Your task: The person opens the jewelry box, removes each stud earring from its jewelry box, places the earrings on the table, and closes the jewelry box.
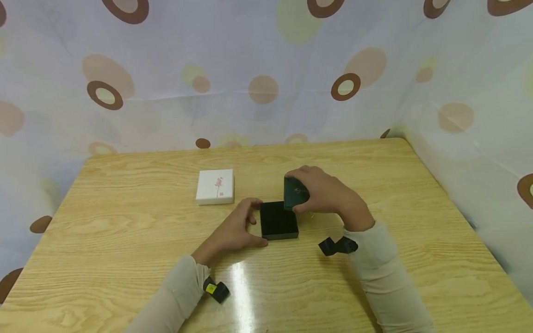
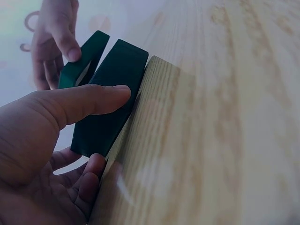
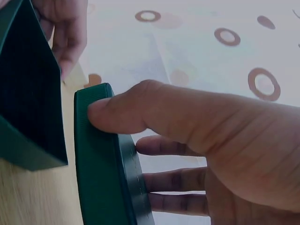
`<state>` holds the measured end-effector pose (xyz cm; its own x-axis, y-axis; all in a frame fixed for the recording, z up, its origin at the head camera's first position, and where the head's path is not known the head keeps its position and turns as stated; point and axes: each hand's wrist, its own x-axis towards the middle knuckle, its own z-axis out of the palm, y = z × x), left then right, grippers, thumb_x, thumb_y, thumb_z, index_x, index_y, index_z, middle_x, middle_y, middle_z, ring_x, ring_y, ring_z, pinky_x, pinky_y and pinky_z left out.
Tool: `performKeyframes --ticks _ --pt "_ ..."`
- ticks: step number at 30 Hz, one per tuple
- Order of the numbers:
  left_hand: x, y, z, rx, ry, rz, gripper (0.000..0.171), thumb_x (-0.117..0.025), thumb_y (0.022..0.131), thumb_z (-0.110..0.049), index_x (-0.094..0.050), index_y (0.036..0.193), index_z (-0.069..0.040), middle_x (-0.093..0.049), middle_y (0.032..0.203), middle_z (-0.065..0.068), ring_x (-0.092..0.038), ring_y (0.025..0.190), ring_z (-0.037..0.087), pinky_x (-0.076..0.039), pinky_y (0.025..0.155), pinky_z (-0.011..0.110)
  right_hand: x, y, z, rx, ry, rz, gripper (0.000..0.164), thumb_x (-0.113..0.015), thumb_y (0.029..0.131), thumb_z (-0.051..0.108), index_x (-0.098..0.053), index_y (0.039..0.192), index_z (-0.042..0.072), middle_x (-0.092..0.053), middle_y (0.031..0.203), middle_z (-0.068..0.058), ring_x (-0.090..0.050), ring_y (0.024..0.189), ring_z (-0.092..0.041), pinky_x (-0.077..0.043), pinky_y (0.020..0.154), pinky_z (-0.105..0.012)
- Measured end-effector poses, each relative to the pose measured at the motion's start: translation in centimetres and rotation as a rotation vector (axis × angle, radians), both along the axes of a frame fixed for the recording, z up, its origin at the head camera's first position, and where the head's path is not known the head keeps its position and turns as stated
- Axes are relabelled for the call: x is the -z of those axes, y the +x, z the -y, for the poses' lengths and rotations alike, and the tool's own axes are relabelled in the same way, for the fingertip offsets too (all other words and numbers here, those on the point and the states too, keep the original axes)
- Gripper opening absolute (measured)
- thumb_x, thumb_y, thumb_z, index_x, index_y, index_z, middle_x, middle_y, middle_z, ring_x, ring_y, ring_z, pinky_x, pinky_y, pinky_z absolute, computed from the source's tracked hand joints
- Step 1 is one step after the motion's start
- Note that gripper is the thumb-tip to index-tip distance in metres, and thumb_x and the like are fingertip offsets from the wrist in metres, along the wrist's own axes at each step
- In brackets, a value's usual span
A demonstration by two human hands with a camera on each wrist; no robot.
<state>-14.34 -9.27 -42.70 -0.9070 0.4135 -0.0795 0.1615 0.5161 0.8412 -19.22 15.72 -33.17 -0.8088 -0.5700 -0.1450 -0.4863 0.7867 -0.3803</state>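
Note:
A dark green square box base (image 1: 279, 221), its inside dark, sits on the wooden table with its opening upward. My left hand (image 1: 239, 227) grips it from the left, thumb along the near side (image 2: 105, 103) and fingers at the far corner. In my right hand (image 1: 325, 192) is the matching green lid (image 1: 294, 193), pinched between thumb and fingers by its opposite edges. The lid is tilted just above the right rear corner of the base. In the right wrist view the lid (image 3: 101, 154) stands apart from the base (image 3: 33, 93), thumb pressed on its side wall.
A white square box (image 1: 215, 186) with a pink flower print stands behind and left of the green base. The wooden table (image 1: 125, 222) reaches back to a patterned cloth (image 1: 233, 55) that hangs behind and at the right.

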Motion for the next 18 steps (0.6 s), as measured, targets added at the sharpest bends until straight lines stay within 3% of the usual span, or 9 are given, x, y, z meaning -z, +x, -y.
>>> performKeyframes --ticks 14,18 --pt "0.0 -0.1 0.1 0.006 0.017 0.003 0.095 -0.091 0.071 -0.02 -0.036 0.147 -0.011 -0.045 0.14 0.008 -0.049 0.102 0.018 -0.044 0.088 0.033 0.1 1.6 2.6 -0.076 0.049 -0.004 0.082 -0.082 0.079 0.038 -0.044 0.148 0.014 -0.051 0.142 -0.011 -0.054 0.117 -0.029 -0.052 0.088 -0.048" --pt "-0.1 -0.1 0.1 0.009 0.02 0.008 0.095 -0.091 0.072 -0.021 -0.035 0.148 -0.011 -0.045 0.14 0.008 -0.049 0.102 0.018 -0.043 0.087 0.032 0.2 1.9 3.2 -0.095 0.075 0.002 0.084 -0.082 0.08 0.041 -0.044 0.149 0.012 -0.049 0.144 -0.013 -0.053 0.119 -0.03 -0.052 0.089 -0.048"
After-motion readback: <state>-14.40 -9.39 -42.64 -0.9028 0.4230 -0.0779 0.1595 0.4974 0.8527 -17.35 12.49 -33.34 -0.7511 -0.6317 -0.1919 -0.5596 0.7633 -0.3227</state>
